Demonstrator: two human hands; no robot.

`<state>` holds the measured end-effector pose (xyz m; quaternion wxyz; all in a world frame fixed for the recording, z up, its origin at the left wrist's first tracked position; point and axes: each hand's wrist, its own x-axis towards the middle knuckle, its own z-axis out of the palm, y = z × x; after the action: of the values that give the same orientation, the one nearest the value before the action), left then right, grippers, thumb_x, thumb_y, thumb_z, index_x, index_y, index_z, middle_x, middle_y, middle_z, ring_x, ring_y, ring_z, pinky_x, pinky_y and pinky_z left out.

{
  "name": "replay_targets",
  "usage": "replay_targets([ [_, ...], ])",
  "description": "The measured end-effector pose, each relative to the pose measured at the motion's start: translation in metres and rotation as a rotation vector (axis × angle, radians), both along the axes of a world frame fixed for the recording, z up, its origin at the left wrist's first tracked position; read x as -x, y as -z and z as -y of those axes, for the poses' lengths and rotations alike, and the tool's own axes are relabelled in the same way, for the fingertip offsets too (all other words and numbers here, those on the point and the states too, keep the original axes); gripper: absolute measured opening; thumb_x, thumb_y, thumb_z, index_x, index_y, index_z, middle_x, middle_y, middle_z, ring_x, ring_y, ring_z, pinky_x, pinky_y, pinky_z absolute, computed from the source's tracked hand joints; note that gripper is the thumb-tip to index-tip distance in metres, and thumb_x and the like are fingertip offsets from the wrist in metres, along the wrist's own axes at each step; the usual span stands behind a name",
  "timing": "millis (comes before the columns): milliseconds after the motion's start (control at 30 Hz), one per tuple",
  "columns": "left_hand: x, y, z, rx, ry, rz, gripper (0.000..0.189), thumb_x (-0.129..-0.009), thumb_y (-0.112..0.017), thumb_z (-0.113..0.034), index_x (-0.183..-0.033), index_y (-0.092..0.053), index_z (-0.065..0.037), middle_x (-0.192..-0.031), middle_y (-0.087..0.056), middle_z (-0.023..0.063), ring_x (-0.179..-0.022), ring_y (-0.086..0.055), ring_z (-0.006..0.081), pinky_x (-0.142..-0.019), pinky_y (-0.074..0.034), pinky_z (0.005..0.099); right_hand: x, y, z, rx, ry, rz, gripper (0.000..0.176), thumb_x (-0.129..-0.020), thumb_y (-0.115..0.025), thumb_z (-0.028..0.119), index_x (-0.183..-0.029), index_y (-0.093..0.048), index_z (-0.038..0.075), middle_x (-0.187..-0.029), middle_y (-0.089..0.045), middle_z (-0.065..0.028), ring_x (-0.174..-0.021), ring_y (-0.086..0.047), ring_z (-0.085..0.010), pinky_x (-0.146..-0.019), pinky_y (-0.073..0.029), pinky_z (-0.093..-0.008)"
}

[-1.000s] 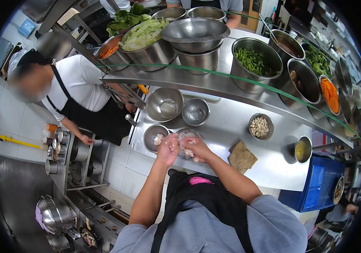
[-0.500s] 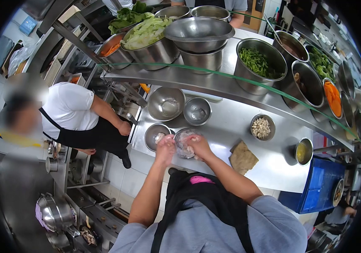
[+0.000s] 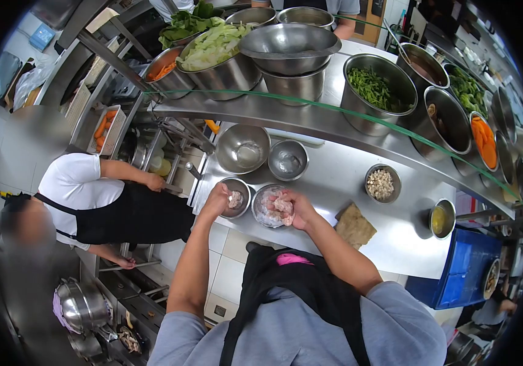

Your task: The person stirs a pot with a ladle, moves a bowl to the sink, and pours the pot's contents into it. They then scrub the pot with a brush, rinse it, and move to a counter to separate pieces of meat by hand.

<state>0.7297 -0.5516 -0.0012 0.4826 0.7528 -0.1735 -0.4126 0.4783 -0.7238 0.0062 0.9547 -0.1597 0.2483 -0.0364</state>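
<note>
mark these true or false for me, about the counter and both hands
1. The left hand is at the small steel bowl near the left edge of the counter. True.
2. The right hand rests on the brown cloth. False: it grips pale meat mixture over the meat bowl; the cloth lies apart.
3. The two bowls behind the hands are full of greens. False: the large bowl and the medium bowl look nearly empty.
4. A bowl of chopped pale pieces stands on the counter. True.
</note>
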Motion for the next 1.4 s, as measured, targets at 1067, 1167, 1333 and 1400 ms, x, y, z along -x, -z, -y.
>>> replay_targets([
  [1067,0.144,-0.06,0.021,0.298,0.048,0.094,0.037,-0.084,-0.067,-0.001,-0.12,-0.062,-0.002,-0.104,-0.061,0.0123,-0.094,-0.065,0.0228,-0.08,-0.055,0.0298,-0.017,-0.005,-0.028,-0.039,0.256,0.113,0.025,-0.081,-0.056,0.007,-0.106,-0.056,0.006,-0.101,-0.063,-0.0099,-0.093,-0.066,-0.0244,-0.085,-0.056,-0.0411],
  [1167,0.133,-0.072,0.028,0.374,0.116,0.522,0.037,-0.084,-0.066,-0.001,-0.121,-0.064,-0.004,-0.1,-0.064,0.0097,-0.086,-0.065,0.0197,-0.072,-0.056,0.0292,-0.018,-0.002,-0.032,0.091,0.174,0.176,0.025,-0.085,-0.059,0.008,-0.11,-0.056,0.006,-0.103,-0.064,-0.0082,-0.096,-0.066,-0.0212,-0.085,-0.056,-0.0388],
  [1333,0.129,-0.076,0.023,0.235,0.264,0.837,0.029,-0.083,-0.068,-0.003,-0.113,-0.068,-0.004,-0.088,-0.066,0.0077,-0.082,-0.065,0.0179,-0.069,-0.054,0.0267,-0.01,-0.011,-0.033,0.191,0.094,0.131,0.024,-0.09,-0.06,0.009,-0.114,-0.056,0.008,-0.106,-0.065,-0.0076,-0.096,-0.066,-0.0166,-0.081,-0.057,-0.0333],
  [1400,0.128,-0.076,0.02,0.207,0.223,0.768,0.022,-0.085,-0.067,-0.004,-0.107,-0.07,-0.001,-0.088,-0.067,0.008,-0.079,-0.065,0.0159,-0.067,-0.054,0.027,-0.004,-0.015,-0.028,0.326,0.02,0.096,0.025,-0.091,-0.059,0.007,-0.116,-0.056,0.009,-0.108,-0.065,-0.008,-0.091,-0.066,-0.015,-0.075,-0.057,-0.0285],
])
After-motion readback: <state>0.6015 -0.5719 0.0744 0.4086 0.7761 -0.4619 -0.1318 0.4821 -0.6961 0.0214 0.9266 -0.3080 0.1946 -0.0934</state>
